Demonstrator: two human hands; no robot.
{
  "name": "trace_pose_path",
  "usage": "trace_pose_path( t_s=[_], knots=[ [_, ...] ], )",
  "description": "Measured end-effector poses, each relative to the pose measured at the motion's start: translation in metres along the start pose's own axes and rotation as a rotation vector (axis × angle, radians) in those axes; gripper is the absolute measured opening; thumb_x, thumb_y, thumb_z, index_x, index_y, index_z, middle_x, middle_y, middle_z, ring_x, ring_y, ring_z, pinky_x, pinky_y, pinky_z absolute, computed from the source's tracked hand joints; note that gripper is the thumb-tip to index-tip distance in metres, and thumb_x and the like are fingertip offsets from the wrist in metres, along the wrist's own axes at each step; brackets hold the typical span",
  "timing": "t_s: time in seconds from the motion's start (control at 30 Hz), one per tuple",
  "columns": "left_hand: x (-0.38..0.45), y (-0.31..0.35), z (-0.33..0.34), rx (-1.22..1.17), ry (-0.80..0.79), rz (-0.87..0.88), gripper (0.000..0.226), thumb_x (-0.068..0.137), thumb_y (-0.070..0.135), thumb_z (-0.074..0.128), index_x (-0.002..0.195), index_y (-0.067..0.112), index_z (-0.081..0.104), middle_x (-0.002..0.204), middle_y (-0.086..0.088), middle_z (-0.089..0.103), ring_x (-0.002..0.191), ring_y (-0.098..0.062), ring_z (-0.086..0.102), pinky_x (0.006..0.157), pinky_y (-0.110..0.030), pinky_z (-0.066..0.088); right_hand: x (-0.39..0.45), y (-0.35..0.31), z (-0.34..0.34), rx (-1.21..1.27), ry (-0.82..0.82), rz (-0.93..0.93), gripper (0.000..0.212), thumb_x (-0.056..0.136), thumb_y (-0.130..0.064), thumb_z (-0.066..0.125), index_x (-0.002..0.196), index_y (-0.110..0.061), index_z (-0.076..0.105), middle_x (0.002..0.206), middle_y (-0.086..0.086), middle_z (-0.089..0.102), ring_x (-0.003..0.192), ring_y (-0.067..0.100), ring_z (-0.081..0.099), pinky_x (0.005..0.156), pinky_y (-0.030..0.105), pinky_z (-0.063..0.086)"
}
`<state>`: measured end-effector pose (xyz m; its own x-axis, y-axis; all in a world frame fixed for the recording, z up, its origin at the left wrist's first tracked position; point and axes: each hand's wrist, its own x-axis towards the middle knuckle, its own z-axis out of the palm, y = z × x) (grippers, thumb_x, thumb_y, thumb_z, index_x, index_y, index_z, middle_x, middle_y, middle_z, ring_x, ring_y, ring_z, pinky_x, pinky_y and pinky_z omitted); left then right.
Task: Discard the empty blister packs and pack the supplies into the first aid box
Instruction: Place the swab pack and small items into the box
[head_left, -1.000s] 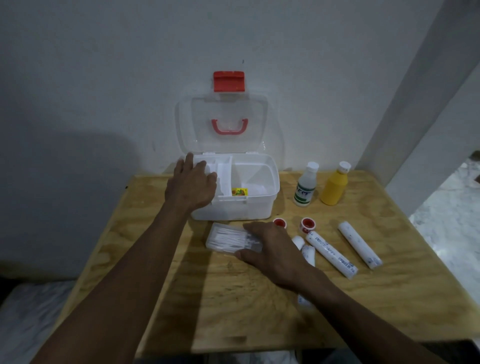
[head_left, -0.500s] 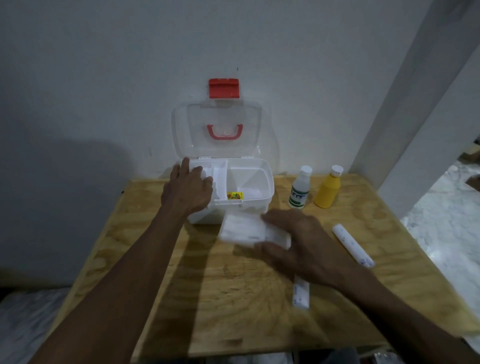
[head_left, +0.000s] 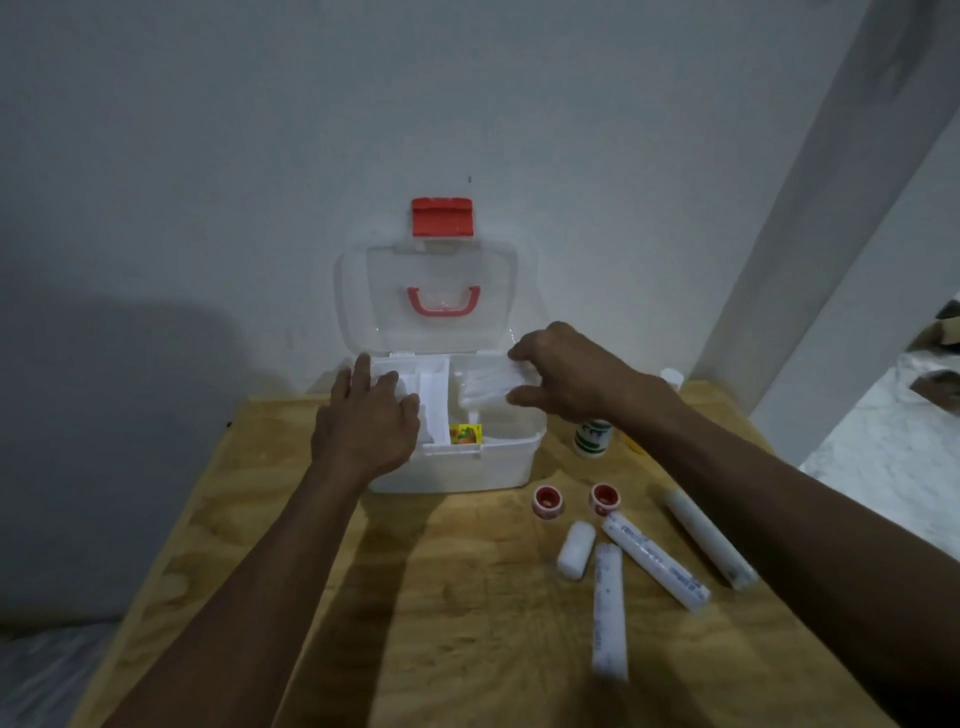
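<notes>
While my right hand (head_left: 566, 379) holds its grip over the box, I see the plywood worktop (head_left: 467, 623) spread beneath everything, set against a pale wall. Directly below that grip sits the white first aid box (head_left: 467, 467), its clear lid (head_left: 436, 291) standing open behind the hand, with a red handle and red latch. My right grip is pinched, thumb and fingers clamped on a clear plastic packet (head_left: 485, 387) held over the box's right compartment. Left of the grip, my left hand (head_left: 371, 415) rests flat on the box's left rim, fingers straight and holding nothing. Nearer me than the grip, three long white rolls (head_left: 654, 561) lie on the worktop, well apart from the box, with a short white roll (head_left: 576, 548) just beside them. Just under my right wrist stands a white bottle with a green label (head_left: 592, 436), partly hidden. Two small red-rimmed tape rolls (head_left: 548, 502) sit between the box and the long rolls. A small yellow packet (head_left: 465, 434) lies inside the box, below and left of the grip.
</notes>
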<state>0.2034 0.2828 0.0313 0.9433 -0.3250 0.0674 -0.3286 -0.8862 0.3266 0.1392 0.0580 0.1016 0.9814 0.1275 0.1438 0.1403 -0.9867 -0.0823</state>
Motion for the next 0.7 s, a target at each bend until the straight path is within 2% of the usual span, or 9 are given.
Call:
trace_pose_path(
  t_s=[0.17, 0.23, 0.53, 0.7],
  knots=[
    [-0.001, -0.001, 0.000, 0.010, 0.001, 0.008, 0.057, 0.101, 0.044, 0.032, 0.150, 0.016, 0.033, 0.164, -0.013, 0.007, 0.152, -0.033, 0.003, 0.119, -0.055, 0.019, 0.016, -0.008, 0.015, -0.081, -0.061, -0.056, 0.038, 0.083, -0.037, 0.072, 0.107, -0.008, 0.065, 0.107, 0.014, 0.067, 0.103, 0.029, 0.056, 0.081, 0.042, 0.050],
    [-0.001, 0.000, 0.000, 0.003, -0.003, 0.000, 0.057, 0.101, 0.044, 0.032, 0.150, 0.016, 0.032, 0.165, -0.012, 0.007, 0.152, -0.033, 0.003, 0.119, -0.055, 0.019, 0.018, -0.010, 0.020, -0.096, -0.093, -0.054, 0.040, 0.083, -0.038, 0.072, 0.111, -0.010, 0.064, 0.110, 0.013, 0.066, 0.106, 0.029, 0.055, 0.080, 0.043, 0.051],
    [-0.003, 0.002, -0.002, 0.004, -0.014, -0.013, 0.057, 0.101, 0.044, 0.032, 0.151, 0.018, 0.030, 0.165, -0.010, 0.003, 0.152, -0.033, 0.001, 0.119, -0.056, 0.019, 0.023, -0.020, 0.030, -0.067, -0.137, -0.049, 0.045, 0.086, -0.037, 0.070, 0.121, -0.009, 0.061, 0.119, 0.012, 0.064, 0.110, 0.028, 0.056, 0.085, 0.044, 0.052],
    [-0.003, 0.001, -0.001, 0.003, -0.011, -0.017, 0.057, 0.101, 0.045, 0.032, 0.151, 0.018, 0.030, 0.165, -0.009, 0.003, 0.152, -0.032, 0.001, 0.119, -0.056, 0.018, 0.028, -0.027, 0.039, 0.046, -0.208, 0.016, 0.049, 0.088, -0.031, 0.070, 0.130, -0.009, 0.058, 0.130, 0.012, 0.058, 0.113, 0.027, 0.056, 0.092, 0.036, 0.048]
  ],
)
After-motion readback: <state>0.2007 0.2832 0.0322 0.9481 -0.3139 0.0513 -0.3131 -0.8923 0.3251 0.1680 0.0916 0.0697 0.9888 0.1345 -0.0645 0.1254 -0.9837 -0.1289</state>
